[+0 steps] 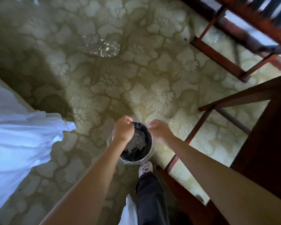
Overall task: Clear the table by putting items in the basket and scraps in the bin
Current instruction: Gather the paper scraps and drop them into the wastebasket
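Closest in, below both hands, a dark trouser leg and a white perforated shoe stand just behind the bin, touching or nearly touching its near rim. The bin sits upright on the patterned carpet, mouth straight up toward the camera, round, so it has no long side from above; its axis runs vertical. A dark liner fills it, with pale crumpled scraps lying inside.

The left hand is curled closed at the far-left rim, its grip pinched on what looks like the liner's edge or a thin strand; blur hides exactly which. The right hand is at the far-right rim with fingers bent in, and whether it holds anything cannot be told.

The bin looks light and thin-walled, the liner soft and slippery, so the rim is probably the firmest place to hold.

Left of the grips hangs a white cloth. Right of them are dark wooden chair legs. Well beyond the grips lies a crumpled piece of clear plastic on the carpet.
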{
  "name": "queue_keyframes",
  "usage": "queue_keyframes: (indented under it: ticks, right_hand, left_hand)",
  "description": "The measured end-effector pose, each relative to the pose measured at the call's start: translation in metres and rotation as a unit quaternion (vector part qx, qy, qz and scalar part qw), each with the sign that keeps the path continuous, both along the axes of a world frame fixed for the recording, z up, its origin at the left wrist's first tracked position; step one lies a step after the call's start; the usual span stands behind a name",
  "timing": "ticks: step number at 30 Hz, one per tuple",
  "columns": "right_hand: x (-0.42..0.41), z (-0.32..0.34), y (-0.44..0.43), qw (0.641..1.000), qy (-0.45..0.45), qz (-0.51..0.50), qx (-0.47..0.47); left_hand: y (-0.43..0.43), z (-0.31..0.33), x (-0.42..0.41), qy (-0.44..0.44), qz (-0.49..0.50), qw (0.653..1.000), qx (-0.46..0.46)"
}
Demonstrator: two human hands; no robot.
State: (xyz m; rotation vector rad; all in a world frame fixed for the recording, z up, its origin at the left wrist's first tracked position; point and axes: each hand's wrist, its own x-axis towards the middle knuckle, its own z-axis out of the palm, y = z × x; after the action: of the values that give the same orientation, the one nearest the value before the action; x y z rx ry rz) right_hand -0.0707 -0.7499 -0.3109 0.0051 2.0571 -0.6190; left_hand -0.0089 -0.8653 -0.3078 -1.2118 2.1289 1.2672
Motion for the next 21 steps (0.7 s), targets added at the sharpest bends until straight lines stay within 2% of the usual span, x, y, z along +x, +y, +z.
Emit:
queue_keyframes:
  ticks: [5, 11, 12, 14, 15, 17, 21]
  right_hand:
    - [-0.027, 0.127, 0.044, 0.987, 0.128, -0.052, -0.085]
    - [-0.025, 0.272, 0.171, 0.919, 0.300, -0.208, -0.149]
    - [-0.026, 0.281, 0.180, 0.912, 0.309, -0.220, -0.155]
    - [-0.001, 0.326, 0.258, 0.885, 0.333, -0.290, -0.146]
    - [0.002, 0.328, 0.268, 0.885, 0.330, -0.291, -0.148]
    - [0.024, 0.349, 0.330, 0.862, 0.355, -0.330, -0.150]
    - [0.063, 0.358, 0.443, 0.834, 0.378, -0.377, -0.137]
  left_hand:
    - [0.039, 0.124, -0.046, 0.135, -0.054, 0.989, -0.027]
    - [0.152, 0.262, -0.078, 0.312, -0.119, 0.942, -0.032]
    - [0.161, 0.271, -0.078, 0.326, -0.115, 0.938, -0.018]
    - [0.235, 0.308, -0.071, 0.343, -0.168, 0.924, 0.023]
    - [0.242, 0.311, -0.069, 0.351, -0.163, 0.922, 0.035]
    - [0.300, 0.333, -0.060, 0.376, -0.193, 0.905, 0.058]
    - [0.409, 0.350, -0.037, 0.361, -0.234, 0.898, 0.088]
